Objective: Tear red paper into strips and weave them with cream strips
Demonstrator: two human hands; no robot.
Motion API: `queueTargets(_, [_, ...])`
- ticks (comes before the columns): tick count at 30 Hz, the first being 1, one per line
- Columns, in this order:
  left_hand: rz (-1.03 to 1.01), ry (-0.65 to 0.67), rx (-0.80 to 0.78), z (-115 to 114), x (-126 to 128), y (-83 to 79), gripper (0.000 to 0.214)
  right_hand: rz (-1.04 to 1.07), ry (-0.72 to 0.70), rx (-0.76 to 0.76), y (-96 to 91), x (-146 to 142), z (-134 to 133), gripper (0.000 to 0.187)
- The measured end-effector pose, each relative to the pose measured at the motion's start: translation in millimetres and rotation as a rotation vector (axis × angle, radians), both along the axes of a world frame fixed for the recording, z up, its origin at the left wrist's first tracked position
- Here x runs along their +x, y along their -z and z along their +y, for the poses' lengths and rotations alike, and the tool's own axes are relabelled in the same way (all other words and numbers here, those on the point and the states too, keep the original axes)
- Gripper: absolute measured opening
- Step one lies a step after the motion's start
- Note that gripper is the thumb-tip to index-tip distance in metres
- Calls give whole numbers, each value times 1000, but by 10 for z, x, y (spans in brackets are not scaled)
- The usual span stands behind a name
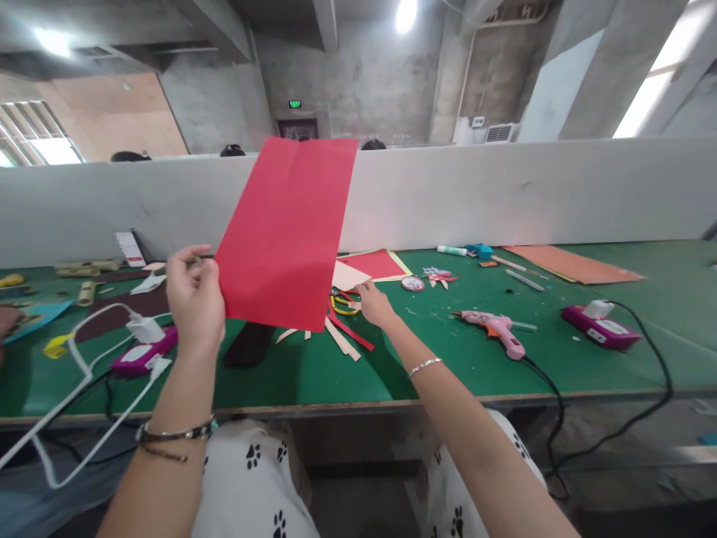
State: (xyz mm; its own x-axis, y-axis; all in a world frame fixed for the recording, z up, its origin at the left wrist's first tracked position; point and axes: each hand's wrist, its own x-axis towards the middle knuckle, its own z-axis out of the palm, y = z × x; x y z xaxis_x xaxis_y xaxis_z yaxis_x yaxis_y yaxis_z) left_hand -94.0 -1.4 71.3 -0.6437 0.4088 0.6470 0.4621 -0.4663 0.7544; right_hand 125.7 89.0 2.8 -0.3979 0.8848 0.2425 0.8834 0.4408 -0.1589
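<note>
My left hand (193, 299) grips the left edge of a large red sheet of paper (285, 232), which is raised and tilted above the table. Farther right, my right hand (376, 305) reaches over the table, its fingers closed at the corner of a pale pink piece of paper (348, 276). Just beside those fingers lies a tool with yellow curved handles (343, 308), partly hidden. Red and pale paper strips (343, 342) are spread below it. Behind, another red sheet (378, 263) lies on lighter paper. The raised sheet hides part of the table.
On the green table (403, 381), a pink glue gun (496, 329) and a purple power strip (599, 327) sit right, with cables over the edge. Another purple power strip (146, 351) and a dark phone-like object (249, 345) lie left. A white partition (504, 190) stands behind.
</note>
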Motion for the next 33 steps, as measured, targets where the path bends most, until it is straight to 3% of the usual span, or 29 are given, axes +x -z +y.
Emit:
queueTargets(3, [102, -83, 22, -55, 8, 205, 16, 95, 95, 69, 12, 58, -129, 39])
queueTargets(5, [161, -195, 8, -110, 5, 349, 16, 132, 51, 97, 56, 36, -301, 35])
queueTargets(8, [165, -303, -22, -237, 42, 567, 16, 63, -399, -14, 220, -32, -574, 24])
queueTargets(10, [155, -326, -74, -353, 115, 721, 16, -33, -487, -65, 345, -47, -689, 24])
queueTargets(12, [214, -296, -133, -490, 216, 885, 18, -73, -455, -71, 429, -10, -722, 27])
queueTargets(20, [569, 53, -270, -1011, 588, 1482, 38, -72, -258, -22, 406, 411, -377, 23])
queueTargets(24, [685, 244, -354, -1104, 813, 1629, 56, -26, -101, 41, 347, 493, -212, 23])
queueTargets(27, [691, 475, -440, -1049, 1009, 1644, 64, 159, -11, 73, 219, 470, -299, 24])
queueTargets(28, [650, 574, -483, -1007, 1072, 1629, 66, 229, -26, 59, 162, 463, -380, 23])
queueTargets(30, [510, 761, -573, -903, 1189, 1573, 69, 291, -216, -1, 47, 470, -602, 20])
queueTargets(33, [269, 951, -680, -755, 1329, 1466, 71, 213, -445, -141, -39, 543, -961, 22])
